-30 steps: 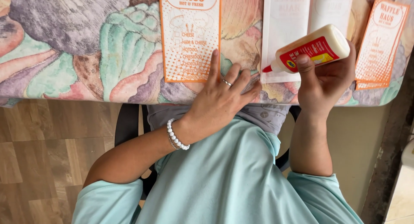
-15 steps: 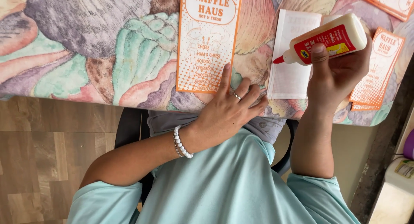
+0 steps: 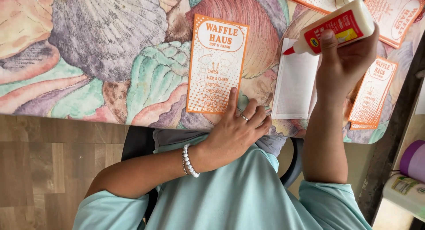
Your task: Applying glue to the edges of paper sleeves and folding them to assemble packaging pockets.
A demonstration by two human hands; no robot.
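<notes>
In the head view, the left hand (image 3: 234, 132) rests with its fingers spread at the near edge of the tabletop (image 3: 88, 57), which is covered in a cloth painted with large pastel seashells. Its forefinger lies stretched flat on the lower edge of an orange-and-white printed paper card (image 3: 217, 62), pressing it down; the other fingers curl loosely just beside the card, gripping nothing. A silver ring sits on one finger and a white beaded bracelet (image 3: 189, 161) circles the wrist.

The right hand (image 3: 345, 62) is closed around a white plastic glue bottle with a red label (image 3: 334, 26), thumb across the label. The bottle is tilted nearly level, its red nozzle pointing left above the top corner of a plain white paper sheet (image 3: 294, 84) that lies just to the right of the card. Whether the nozzle touches the sheet cannot be told.

Another orange printed card (image 3: 374, 93) lies partly under the right forearm, and more of the same kind (image 3: 394, 13) lie at the far right corner of the tabletop. The person wears a pale teal shirt (image 3: 230, 199). Wood-patterned flooring (image 3: 40, 168) shows below on the left, and a purple container (image 3: 414, 161) stands at the right edge.
</notes>
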